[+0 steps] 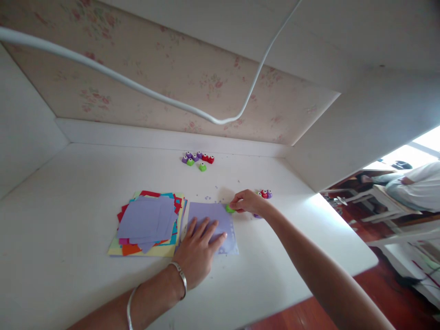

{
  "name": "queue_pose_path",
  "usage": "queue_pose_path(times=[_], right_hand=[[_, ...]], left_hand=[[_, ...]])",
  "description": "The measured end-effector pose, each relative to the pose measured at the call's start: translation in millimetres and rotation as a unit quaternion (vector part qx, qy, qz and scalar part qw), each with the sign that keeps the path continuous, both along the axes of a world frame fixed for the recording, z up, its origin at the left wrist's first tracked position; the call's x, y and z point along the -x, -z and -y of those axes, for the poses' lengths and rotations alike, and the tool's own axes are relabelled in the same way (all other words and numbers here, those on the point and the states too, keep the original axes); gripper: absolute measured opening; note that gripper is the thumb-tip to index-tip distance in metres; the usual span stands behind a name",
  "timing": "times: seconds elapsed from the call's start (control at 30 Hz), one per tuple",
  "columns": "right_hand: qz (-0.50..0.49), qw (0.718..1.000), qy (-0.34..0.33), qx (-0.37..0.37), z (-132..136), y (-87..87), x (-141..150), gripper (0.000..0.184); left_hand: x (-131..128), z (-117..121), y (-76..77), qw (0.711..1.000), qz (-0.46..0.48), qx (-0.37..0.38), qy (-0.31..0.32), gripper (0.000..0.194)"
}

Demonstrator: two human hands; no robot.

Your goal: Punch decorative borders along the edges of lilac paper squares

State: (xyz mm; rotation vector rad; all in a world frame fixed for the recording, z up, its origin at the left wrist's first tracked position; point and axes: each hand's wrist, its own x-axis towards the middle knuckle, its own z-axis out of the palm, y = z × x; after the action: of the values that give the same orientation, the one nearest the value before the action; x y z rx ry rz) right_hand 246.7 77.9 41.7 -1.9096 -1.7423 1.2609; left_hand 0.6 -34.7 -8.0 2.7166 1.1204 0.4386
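Note:
My left hand (pixel 199 245) lies flat with fingers spread on a lilac paper sheet (pixel 215 215) on the white table (pixel 85 183). My right hand (pixel 247 201) is closed in a pinch on a small green paper punch (pixel 229 209) at the sheet's far right corner. The sheet's right edge shows a row of punched holes. Tiny paper bits lie scattered just beyond the sheet.
A stack of coloured paper (pixel 149 222) lies left of the sheet. Several small punches (pixel 198 159) sit near the back wall, and a few more punches (pixel 265 194) behind my right hand. A white cable (pixel 137 87) hangs overhead. The table's edge runs at the right, above a red floor.

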Motion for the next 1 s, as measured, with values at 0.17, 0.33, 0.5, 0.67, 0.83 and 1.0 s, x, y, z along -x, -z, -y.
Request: queue_pose_path(times=[0.17,0.33,0.5,0.67,0.83,1.0], right_hand=[[0.021,0.999,-0.045,-0.006,-4.0,-6.1,-6.5,0.016],[0.003,0.998,-0.07,-0.002,1.0,-13.8,-4.7,0.02],[0.032,0.996,-0.083,-0.02,9.1,-19.4,-10.4,0.02],[0.138,0.983,-0.106,-0.061,15.6,-22.1,-22.3,0.016],[0.248,0.95,-0.115,-0.148,22.7,-22.4,-29.3,0.019],[0.303,0.928,-0.078,-0.204,35.4,-25.6,-23.0,0.025]], left_hand=[[0.2,-0.4,-2.6,1.0,0.003,0.002,-0.001,0.054],[0.4,0.4,-1.3,1.0,0.005,-0.007,-0.006,0.054],[0.3,1.7,0.7,1.0,0.007,-0.012,-0.012,0.056],[0.0,1.6,0.8,1.0,0.004,-0.006,-0.012,0.056],[-0.2,1.6,-1.1,1.0,0.003,0.009,-0.009,0.052],[-0.5,1.6,-2.9,1.0,-0.002,0.012,-0.011,0.051]])
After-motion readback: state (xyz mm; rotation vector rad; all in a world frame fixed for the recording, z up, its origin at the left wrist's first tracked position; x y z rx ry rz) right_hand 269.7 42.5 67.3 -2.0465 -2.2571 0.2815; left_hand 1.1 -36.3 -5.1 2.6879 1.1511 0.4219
